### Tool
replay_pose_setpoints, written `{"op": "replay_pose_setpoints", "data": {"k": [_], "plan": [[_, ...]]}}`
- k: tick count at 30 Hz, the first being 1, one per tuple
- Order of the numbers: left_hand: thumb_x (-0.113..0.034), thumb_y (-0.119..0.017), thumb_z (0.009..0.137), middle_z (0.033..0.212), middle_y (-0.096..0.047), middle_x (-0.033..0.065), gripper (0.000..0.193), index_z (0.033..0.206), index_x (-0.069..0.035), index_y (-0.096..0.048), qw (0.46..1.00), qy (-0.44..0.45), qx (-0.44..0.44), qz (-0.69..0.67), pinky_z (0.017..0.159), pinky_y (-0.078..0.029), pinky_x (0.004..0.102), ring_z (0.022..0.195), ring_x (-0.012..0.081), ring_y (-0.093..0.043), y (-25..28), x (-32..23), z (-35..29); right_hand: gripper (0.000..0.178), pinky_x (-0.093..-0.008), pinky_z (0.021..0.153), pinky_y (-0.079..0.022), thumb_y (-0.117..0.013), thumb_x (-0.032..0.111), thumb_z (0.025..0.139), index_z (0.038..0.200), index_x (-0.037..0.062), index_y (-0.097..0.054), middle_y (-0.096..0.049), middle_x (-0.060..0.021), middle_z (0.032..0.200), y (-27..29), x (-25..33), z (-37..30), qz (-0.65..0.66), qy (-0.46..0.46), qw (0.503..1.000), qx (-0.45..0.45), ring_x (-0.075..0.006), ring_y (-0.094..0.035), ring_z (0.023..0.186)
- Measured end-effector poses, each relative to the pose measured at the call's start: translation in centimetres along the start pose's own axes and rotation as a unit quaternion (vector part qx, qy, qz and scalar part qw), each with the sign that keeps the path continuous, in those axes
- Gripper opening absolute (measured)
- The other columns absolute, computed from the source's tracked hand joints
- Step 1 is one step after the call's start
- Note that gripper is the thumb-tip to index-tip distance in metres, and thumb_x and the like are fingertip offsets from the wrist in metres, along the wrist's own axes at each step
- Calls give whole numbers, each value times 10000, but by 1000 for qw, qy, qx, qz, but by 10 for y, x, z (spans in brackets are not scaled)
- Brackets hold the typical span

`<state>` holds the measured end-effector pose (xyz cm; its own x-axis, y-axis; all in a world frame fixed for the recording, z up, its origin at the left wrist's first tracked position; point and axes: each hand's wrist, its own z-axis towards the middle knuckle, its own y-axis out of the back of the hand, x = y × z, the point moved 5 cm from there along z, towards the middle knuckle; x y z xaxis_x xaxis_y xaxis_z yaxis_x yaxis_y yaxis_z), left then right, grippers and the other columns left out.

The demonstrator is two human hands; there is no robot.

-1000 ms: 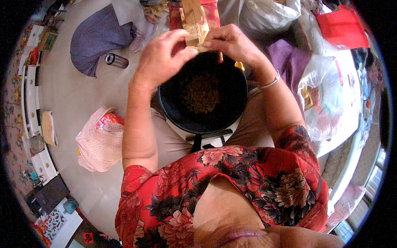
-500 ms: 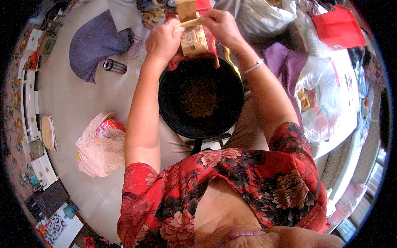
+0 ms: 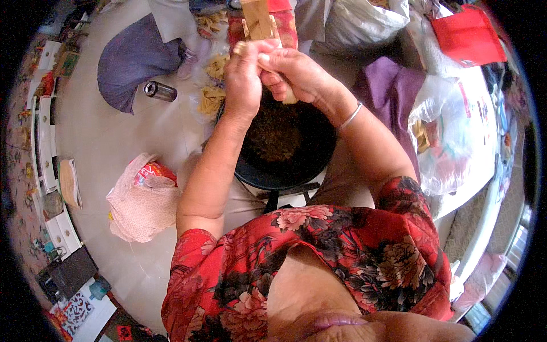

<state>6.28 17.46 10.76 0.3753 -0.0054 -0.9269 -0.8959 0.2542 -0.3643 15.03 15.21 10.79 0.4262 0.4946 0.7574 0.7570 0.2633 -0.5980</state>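
Note:
My left hand (image 3: 244, 80) and my right hand (image 3: 299, 74) are pressed together above the far part of a black pan (image 3: 319, 142). Both are closed on a pale yellow strip (image 3: 290, 97), whose end shows below my right fingers. The rest of the strip is mostly hidden by the fingers. Just beyond my hands stands a wooden block (image 3: 256, 20) on a pale wooden piece, over a red patterned cloth (image 3: 288, 37). Dark brown bits (image 3: 276, 139) lie on the bottom of the pan, which rests at my lap.
Pale yellow pieces (image 3: 212, 100) lie in piles left of the pan. Farther left are a dark glass jar (image 3: 160, 91), a grey-blue cloth (image 3: 134, 68) and a pink bag (image 3: 142, 205). At right are a purple cloth (image 3: 390, 91), a clear plastic bag (image 3: 450, 148) and a red bag (image 3: 467, 37).
My hands have come nearer to me, from over the wooden piece to over the pan. They have closed together, and the strip stretched between them is now mostly covered.

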Motion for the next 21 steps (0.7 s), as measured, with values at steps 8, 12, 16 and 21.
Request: {"op": "replay_pose_setpoints", "data": {"k": [8,12,16,21], "plan": [[-386,-377,902,519,-297,-42,345,697,-113,-426,954,-29,-113,-276,427,-256,238,451,86,-275,49,-58,16,256,-198,373,-320,-454,235,895,814,23,-572,-437,33,558,-24,11,-12,-394,119,911,-35,-58,-360,404],[-403,-389,893,534,-416,-9,383,778,-62,-520,941,-268,-205,25,397,-267,210,441,87,-333,52,-88,4,254,-197,400,-295,-445,244,899,889,17,-558,-434,32,563,-30,9,-19,-52,31,997,54,-55,-358,440],[-245,-376,898,821,-594,129,315,918,-10,-585,840,-441,-38,315,646,-462,327,749,251,-580,2,-71,-16,181,-282,450,-382,-523,154,836,924,-3,-532,-500,-10,600,-28,17,-13,-170,280,945,16,-137,-483,506],[-266,-328,911,1115,-540,182,413,1039,45,-567,913,-273,20,301,956,-328,353,1096,255,-475,-21,-47,-24,177,-277,487,-399,-557,160,808,840,-11,-531,-489,-128,568,-28,29,-33,-532,357,746,-183,-85,-465,544]]}}
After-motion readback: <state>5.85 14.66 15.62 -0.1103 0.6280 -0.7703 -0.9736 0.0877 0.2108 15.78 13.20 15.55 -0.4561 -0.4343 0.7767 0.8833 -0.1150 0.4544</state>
